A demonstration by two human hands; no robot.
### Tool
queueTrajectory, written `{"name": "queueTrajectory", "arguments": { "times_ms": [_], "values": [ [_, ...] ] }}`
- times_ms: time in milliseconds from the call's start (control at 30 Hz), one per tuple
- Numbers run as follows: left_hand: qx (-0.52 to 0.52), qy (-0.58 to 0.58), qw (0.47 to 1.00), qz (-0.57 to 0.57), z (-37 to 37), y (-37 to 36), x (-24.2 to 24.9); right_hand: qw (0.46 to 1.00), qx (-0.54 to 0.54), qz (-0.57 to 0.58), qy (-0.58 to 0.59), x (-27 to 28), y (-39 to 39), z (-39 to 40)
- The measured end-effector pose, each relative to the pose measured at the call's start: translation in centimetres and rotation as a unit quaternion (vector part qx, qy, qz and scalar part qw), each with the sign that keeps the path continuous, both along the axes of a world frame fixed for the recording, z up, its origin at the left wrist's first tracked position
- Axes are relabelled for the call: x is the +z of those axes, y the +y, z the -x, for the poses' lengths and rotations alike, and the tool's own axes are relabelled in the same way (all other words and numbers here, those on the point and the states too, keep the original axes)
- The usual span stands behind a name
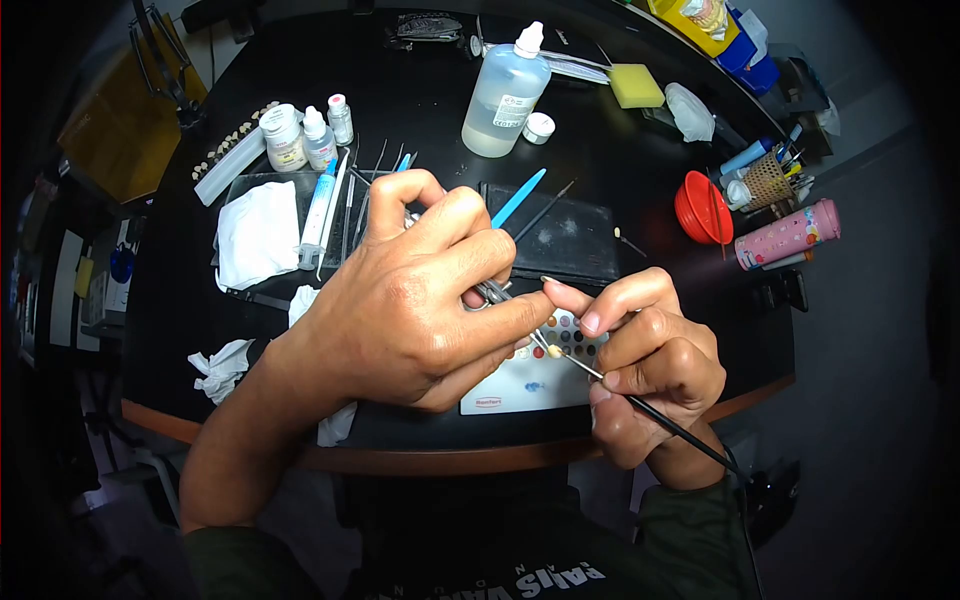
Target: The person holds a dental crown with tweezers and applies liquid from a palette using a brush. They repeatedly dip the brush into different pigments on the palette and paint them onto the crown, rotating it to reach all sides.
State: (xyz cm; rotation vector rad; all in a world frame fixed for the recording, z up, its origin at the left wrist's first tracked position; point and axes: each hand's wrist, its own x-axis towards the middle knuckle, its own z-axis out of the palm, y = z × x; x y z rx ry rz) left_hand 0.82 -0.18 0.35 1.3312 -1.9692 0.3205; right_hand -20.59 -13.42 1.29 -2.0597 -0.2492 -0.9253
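My left hand (430, 290) is closed around slim metal forceps (492, 291), mostly hidden under the fingers. At the forceps' tips sits a small cream tooth crown (555, 351). My right hand (655, 360) pinches a thin brush (668, 424) with a black handle and silver ferrule. Its tip meets or nearly meets the crown; contact is too small to tell. Both hands are close together over a white palette card (520, 390) with rows of coloured round spots and a blue smear, partly covered by the left hand.
Behind the hands lies a dark tray (585, 240) with a blue-handled tool (518, 198). A large clear bottle (505, 95) stands farther back. White tissue (257, 235), a syringe (318, 215) and small bottles (318, 138) are left; a red bowl (703, 208) and pink case (788, 235) are right.
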Motion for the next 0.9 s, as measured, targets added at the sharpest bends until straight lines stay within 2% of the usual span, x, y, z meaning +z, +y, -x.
{"name": "queueTrajectory", "arguments": {
  "times_ms": [533, 900],
  "values": [
    [0.012, -0.030, 0.999, 0.000, 0.1, 0.1, 0.2, 0.999, -0.015, -0.024, -0.016, -0.2, 0.1, -0.6],
    [0.001, -0.039, 0.999, -0.027, 0.0, 0.4, 0.3, 1.000, -0.018, 0.006, 0.021, -0.2, 0.4, -1.0]
  ]
}}
